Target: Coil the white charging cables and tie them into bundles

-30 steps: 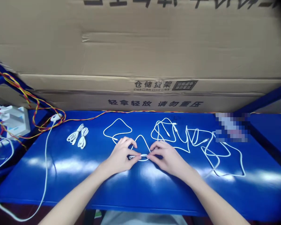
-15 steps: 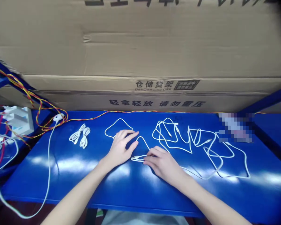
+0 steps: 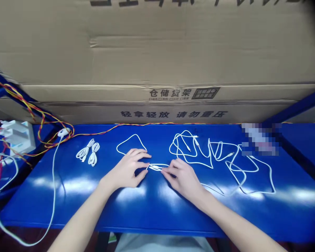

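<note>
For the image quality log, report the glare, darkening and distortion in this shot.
Head view: broad white glare streaks cross the blue bench top; the top-right corner of the cardboard carton darkens to black; a pixelated patch hides part of the bench's right end; the wide lens appears to bow the bench edges.

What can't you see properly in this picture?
In the head view:
The white cable between the left hand and right hand: fingers cover parts of it, so its plug ends are hard to see.
The thing at the back of the blue bench: a pixelated blur hides it.
The big black letters on the cardboard box: the top edge cuts them off.
The two bundled white cables: too small to make out their plugs.
</note>
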### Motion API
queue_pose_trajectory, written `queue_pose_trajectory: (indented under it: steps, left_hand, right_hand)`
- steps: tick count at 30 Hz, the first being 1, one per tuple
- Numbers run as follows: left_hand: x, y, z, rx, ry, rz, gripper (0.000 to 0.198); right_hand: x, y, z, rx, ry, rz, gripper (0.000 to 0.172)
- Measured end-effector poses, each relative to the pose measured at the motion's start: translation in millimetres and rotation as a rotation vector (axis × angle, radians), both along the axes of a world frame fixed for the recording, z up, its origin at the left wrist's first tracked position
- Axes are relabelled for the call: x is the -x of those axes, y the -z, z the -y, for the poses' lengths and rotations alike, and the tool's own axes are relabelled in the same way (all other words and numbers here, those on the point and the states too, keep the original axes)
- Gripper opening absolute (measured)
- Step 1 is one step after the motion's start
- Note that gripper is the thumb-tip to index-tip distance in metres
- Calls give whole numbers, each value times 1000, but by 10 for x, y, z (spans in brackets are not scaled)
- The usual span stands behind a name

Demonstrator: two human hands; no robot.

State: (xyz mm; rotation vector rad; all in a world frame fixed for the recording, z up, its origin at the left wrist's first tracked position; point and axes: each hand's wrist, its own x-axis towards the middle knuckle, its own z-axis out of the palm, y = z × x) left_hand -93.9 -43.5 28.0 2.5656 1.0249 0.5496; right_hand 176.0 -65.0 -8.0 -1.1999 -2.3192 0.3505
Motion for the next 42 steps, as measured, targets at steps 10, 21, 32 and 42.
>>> queue_pose_trajectory:
  steps: [10,21,32,42]
  left_hand:
    - [-15,160,-103,51,17,73,33]
    - [-184,287,-90,-190,30,-52,25]
    - [-239,216,0,-117,-109,-14,25]
    - [-258,235,-1,-14,-25,127,20]
  right_hand:
    - [-46,71,-79,91,-48,-169,19]
    - [55,-28,40,110,-77,-54,21]
    - [49,98,45,131,10,-158,20]
    - [-65,-98,-35,34,-210,70,30]
